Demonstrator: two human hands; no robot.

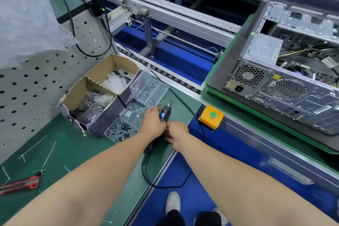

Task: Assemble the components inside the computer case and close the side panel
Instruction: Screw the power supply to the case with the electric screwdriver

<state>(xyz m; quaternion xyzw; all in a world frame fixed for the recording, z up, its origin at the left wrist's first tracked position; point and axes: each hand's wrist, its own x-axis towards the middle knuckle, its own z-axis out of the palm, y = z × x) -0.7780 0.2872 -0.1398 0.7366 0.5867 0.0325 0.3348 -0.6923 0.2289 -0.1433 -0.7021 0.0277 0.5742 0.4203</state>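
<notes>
Two hands, one electric screwdriver [165, 113]: left hand [152, 124] grip clasps it, right hand [177, 132] grip unclear.

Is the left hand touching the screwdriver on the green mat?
Touching. The head view shows the screwdriver running under the left hand, with no gap between them.

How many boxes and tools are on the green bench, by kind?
Cardboard box: 1
Clear plastic screw boxes: 2
Electric screwdriver: 1
Red hand tool: 1
Total: 5
</notes>
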